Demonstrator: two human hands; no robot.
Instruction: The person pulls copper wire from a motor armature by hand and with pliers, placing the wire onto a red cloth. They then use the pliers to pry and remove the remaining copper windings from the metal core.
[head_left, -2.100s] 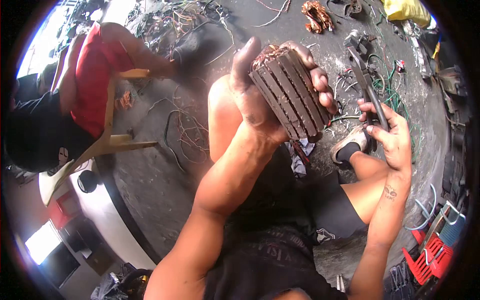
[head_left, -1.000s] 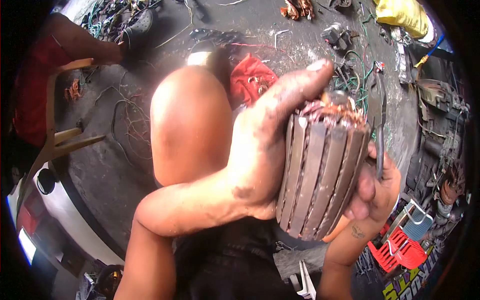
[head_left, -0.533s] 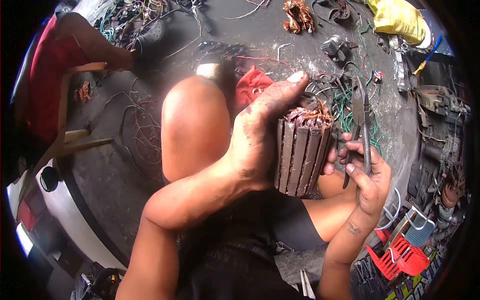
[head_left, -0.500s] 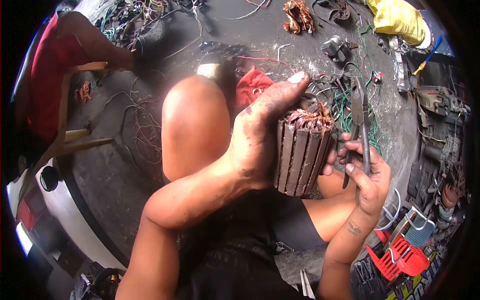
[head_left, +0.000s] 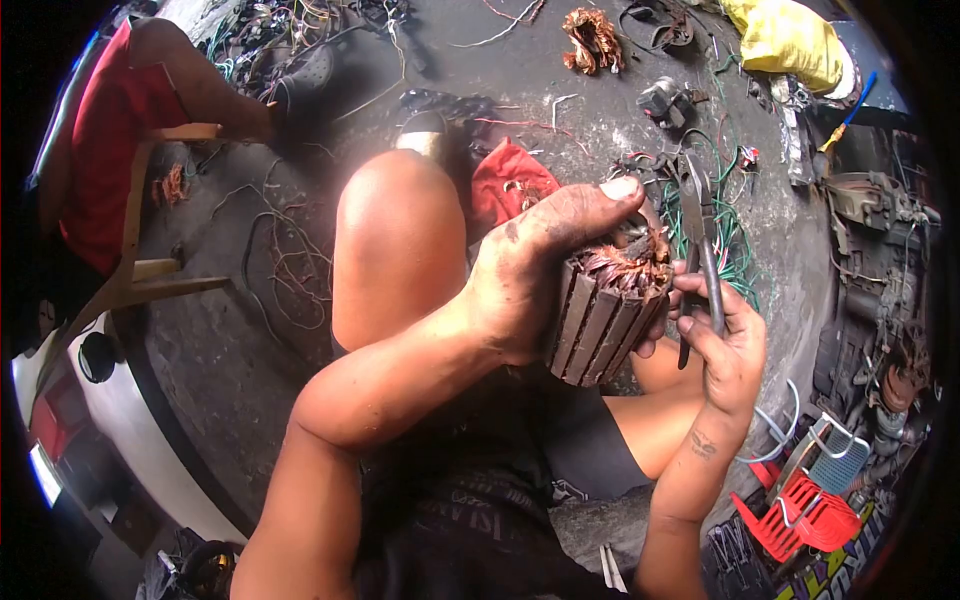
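Observation:
My left hand [head_left: 515,265] is wrapped round a dark motor armature [head_left: 603,325], its thumb lying along the upper side. Long slots run down the armature's outer face, and frayed reddish copper windings show at its top end. The far fingers of this hand are hidden behind the core. My right hand [head_left: 732,345] grips a pair of pliers [head_left: 708,235] by the handles, with the jaws pointing up beside the armature. Its fingertips are right at the core's right side. Below both hands are my bent legs.
A red cloth [head_left: 510,175] lies on the floor beyond my knee. Green wires [head_left: 735,240] and a bundle of copper strands [head_left: 592,42] are scattered around. At the right stand a red plastic basket [head_left: 800,515] and engine parts [head_left: 870,260]. A person in red [head_left: 110,150] sits at the left.
The armature has tilted, showing more of its wound top end, and my left hand has turned with it. The pliers have shifted slightly left, closer to the armature.

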